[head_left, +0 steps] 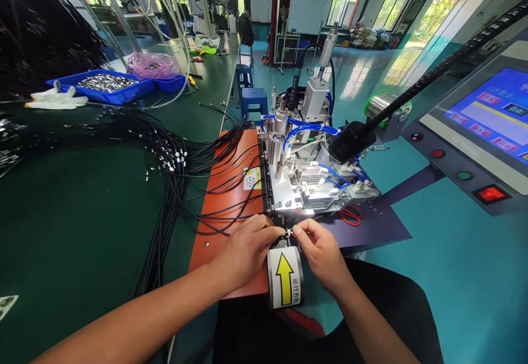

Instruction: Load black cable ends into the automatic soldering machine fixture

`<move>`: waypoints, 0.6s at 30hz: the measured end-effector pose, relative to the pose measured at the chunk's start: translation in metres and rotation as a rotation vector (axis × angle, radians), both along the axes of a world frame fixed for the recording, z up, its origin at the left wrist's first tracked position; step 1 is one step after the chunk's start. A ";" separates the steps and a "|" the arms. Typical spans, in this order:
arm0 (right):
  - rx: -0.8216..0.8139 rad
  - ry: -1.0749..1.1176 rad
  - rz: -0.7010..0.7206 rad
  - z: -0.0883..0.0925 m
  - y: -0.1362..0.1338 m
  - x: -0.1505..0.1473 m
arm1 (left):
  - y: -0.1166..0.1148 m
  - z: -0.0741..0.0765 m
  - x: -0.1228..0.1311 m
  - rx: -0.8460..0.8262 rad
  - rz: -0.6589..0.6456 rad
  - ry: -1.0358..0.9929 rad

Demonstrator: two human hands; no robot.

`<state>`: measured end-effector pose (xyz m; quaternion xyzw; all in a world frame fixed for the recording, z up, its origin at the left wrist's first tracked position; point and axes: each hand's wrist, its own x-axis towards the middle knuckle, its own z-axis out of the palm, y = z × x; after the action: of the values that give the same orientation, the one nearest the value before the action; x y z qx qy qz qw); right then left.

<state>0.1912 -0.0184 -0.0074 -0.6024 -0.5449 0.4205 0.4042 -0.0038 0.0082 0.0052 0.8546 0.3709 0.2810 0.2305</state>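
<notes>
My left hand (249, 243) reaches across the orange plate (231, 188), its thumb and index finger pinched at the front edge of the machine. A small shiny metal connector (289, 232) shows between the fingertips of both hands; it looks like the end of a black cable mostly hidden by my left hand. From the other side my right hand (324, 251) pinches at the connector with thumb and index finger. Just below the fingertips sits a motor-like cylinder (285, 277) with a yellow arrow label. Several black cables (231, 193) run over the plate into the machine (313, 160).
Bundled black cables (165, 204) with metal ends lie on the green table (82, 215). Farther back are a blue tray (119, 97) of small metal parts and white gloves (55, 98). At right stand a control screen (490, 116), a solder-like wire spool (381, 106) and red-handled scissors (350, 216).
</notes>
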 end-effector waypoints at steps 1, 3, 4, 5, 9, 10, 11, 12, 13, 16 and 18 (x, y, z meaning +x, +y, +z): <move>-0.003 0.004 -0.001 -0.001 0.000 -0.001 | 0.000 -0.001 0.000 0.005 0.004 0.009; -0.013 0.005 -0.002 -0.002 0.001 -0.001 | 0.000 -0.002 0.000 0.013 0.010 0.028; -0.017 0.003 -0.003 -0.003 0.001 -0.001 | 0.000 -0.002 0.000 0.015 0.012 0.038; -0.020 0.001 -0.004 -0.003 0.002 -0.001 | 0.000 -0.002 0.000 0.016 0.015 0.046; -0.023 -0.001 -0.004 -0.002 0.003 0.000 | 0.000 -0.002 0.001 0.014 0.028 0.059; -0.024 0.001 -0.004 -0.002 0.003 0.000 | 0.000 -0.002 0.001 0.013 0.030 0.059; -0.027 0.004 -0.004 -0.002 0.003 0.000 | 0.000 -0.001 0.001 0.012 0.031 0.061; -0.030 0.006 -0.004 -0.002 0.002 0.000 | 0.000 -0.001 0.001 0.011 0.034 0.065; -0.033 0.008 -0.007 -0.002 0.002 -0.001 | 0.000 -0.001 0.002 0.009 0.039 0.070; -0.033 0.016 -0.015 -0.003 0.002 -0.002 | 0.000 0.000 0.002 0.008 0.046 0.084; -0.031 0.029 -0.017 -0.003 0.002 -0.002 | 0.000 0.000 0.002 0.016 0.044 0.083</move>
<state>0.1887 -0.0161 -0.0107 -0.6071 -0.5272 0.4343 0.4061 -0.0016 0.0086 0.0050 0.8591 0.3965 0.2533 0.2017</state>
